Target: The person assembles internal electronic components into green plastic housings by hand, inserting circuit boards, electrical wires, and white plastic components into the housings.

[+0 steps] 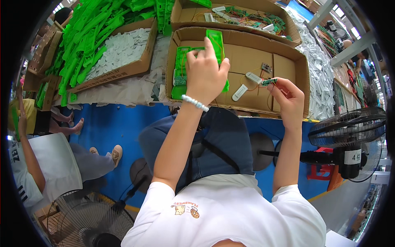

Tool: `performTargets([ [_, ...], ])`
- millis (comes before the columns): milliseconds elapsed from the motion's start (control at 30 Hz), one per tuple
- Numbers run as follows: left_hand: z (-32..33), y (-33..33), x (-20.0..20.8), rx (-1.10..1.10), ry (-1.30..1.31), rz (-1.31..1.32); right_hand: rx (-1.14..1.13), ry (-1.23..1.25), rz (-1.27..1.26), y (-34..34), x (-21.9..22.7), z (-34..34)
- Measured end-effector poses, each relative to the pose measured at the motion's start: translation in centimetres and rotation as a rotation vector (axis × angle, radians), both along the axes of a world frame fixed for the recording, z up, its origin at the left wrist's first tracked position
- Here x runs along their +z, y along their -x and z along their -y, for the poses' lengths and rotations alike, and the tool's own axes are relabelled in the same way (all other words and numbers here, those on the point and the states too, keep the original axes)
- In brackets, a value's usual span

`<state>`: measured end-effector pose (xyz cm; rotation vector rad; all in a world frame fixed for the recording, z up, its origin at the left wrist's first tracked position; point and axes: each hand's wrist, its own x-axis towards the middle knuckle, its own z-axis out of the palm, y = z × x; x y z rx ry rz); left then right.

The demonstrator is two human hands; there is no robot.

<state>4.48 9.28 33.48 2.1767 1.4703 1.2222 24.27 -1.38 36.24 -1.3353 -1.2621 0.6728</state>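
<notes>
My left hand (204, 76), a pale beaded bracelet at its wrist, lies over green plastic casings (181, 55) at the left end of a cardboard box. Its index finger stretches along one upright casing (214, 38), and the thumb is spread apart from it. The palm side and what lies beneath it are hidden. A small circuit board (180, 80) shows beside that hand. At the box's right side, my right hand (289, 96) pinches another small green circuit board (268, 82) by its end. Thin wires and white oblong pieces (240, 92) are near it.
The cardboard box (302, 70) stands at the table's front edge. Behind it is a box of wired circuit boards (263, 20). Green plastic parts (88, 31) and a tray of white pieces (125, 45) lie left; white parts (317, 74) and a fan (349, 127) are right.
</notes>
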Motion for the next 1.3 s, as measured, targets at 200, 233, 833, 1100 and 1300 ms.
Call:
performTargets([
  [200,4.1,0.2,2.3,-0.563,0.182,0.343,-0.028,-0.095,0.045,0.8,-0.5,1.5],
  [233,5.7,0.4,2.9,-0.780,0.464,0.606,0.043,-0.105,-0.016,1.6,-0.4,2.0],
  [833,10.1,1.5,-1.8,-0.756,0.495,0.963,0.281,-0.078,-0.059,3.2,-2.2,3.6],
  [1100,10.3,0.7,-2.1,-0.594,0.366,0.919,0.303,-0.108,-0.014,2.4,-1.9,3.6],
  [1300,10.6,0.2,-2.5,-0.444,0.073,0.791,0.125,0.061,-0.034,2.6,0.2,3.5],
])
